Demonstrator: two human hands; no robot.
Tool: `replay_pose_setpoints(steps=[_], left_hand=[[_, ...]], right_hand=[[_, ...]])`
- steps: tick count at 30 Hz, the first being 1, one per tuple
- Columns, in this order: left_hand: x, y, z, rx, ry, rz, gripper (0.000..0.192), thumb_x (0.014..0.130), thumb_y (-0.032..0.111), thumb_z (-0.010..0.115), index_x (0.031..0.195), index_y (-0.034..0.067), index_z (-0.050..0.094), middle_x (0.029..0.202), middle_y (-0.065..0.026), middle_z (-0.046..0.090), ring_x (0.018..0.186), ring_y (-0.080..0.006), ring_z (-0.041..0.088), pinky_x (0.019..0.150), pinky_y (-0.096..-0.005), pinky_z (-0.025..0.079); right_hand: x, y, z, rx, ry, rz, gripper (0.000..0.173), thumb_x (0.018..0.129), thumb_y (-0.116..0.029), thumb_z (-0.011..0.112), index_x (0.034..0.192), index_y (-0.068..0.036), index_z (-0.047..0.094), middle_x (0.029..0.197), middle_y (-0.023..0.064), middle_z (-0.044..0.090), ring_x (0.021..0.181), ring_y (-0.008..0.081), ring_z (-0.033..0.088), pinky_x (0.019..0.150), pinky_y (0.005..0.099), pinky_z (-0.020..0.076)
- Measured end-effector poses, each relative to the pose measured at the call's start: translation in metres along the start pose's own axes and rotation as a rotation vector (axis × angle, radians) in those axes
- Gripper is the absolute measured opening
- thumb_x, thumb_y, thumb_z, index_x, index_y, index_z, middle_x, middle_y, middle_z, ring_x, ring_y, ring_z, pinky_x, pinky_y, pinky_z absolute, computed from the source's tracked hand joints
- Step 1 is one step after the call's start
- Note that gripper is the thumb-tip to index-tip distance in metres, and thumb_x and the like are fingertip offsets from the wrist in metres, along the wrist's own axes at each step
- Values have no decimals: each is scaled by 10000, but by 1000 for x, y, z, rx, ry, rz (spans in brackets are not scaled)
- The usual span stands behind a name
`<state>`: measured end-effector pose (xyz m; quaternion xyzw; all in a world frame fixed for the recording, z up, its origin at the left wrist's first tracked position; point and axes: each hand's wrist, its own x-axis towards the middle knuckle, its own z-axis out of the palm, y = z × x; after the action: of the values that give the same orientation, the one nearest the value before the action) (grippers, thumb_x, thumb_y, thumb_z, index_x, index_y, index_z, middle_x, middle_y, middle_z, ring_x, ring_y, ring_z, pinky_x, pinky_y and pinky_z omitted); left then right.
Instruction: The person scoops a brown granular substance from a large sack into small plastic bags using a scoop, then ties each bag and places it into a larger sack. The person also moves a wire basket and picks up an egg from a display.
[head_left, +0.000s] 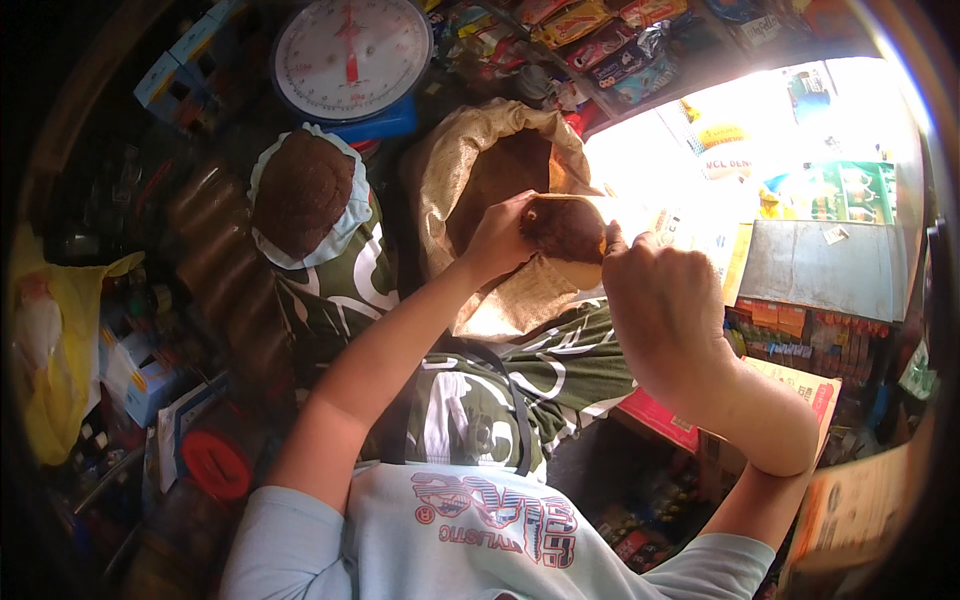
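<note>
My left hand (501, 234) grips the near-left side of a small pale container (581, 274) with dark brown contents showing in its mouth. At its other edge is my right hand (664, 289), fingers curled and a fingertip at the rim. Its underside is hidden. Both hands are above the rolled rim of a woven sack (444, 184), which stands between my legs with brown material inside. To the left, over the patterned trousers (375, 262), sits a dark brown mound (304, 191) in a light blue plastic bag (352, 225).
A dial scale (352, 60) with a blue base stands beyond the mound. Packaged snacks (600, 45) line the far side. Cartons (795, 390) and a grey panel (817, 262) are at right. A yellow plastic bag (64, 360) and a red lid (216, 463) are at left.
</note>
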<state>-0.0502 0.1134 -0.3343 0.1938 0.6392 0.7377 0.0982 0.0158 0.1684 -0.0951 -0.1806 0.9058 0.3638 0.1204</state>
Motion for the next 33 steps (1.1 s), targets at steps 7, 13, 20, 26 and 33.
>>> replay_pose_setpoints(steps=[7,13,20,26,33], left_hand=[[-5,-6,-1,-56,50,40,359,698,45,669,1034,-45,583,937,-203,643,895,-286,650,800,-333,495],[-11,-10,1,-2,102,170,399,669,28,694,1046,-36,582,997,-199,634,935,-346,625,825,-353,492],[-9,-15,-4,97,73,138,547,675,-1,676,1200,-31,526,996,-179,650,882,-238,664,779,-326,522],[-13,-13,-11,18,26,96,492,688,26,701,1154,-42,556,949,-164,649,768,-208,665,681,-313,528],[-21,-14,-16,105,3,62,490,667,34,731,1123,-50,572,1111,-200,610,988,-292,624,849,-337,492]], right_hand=[[11,1,-1,112,-100,-57,217,847,-61,533,1028,6,631,671,120,637,596,220,657,504,325,492],[15,3,3,100,-9,-63,195,809,-42,549,989,-19,618,681,100,639,626,227,658,535,322,496],[15,6,-7,73,-100,-76,265,802,-57,557,1058,-9,609,704,115,641,646,251,659,556,342,501],[-1,29,-3,237,-14,-20,393,761,-54,625,1153,-47,594,776,117,649,671,277,638,607,374,491],[-19,56,10,534,-197,214,520,740,-134,706,1242,-127,572,854,140,643,768,316,622,704,409,466]])
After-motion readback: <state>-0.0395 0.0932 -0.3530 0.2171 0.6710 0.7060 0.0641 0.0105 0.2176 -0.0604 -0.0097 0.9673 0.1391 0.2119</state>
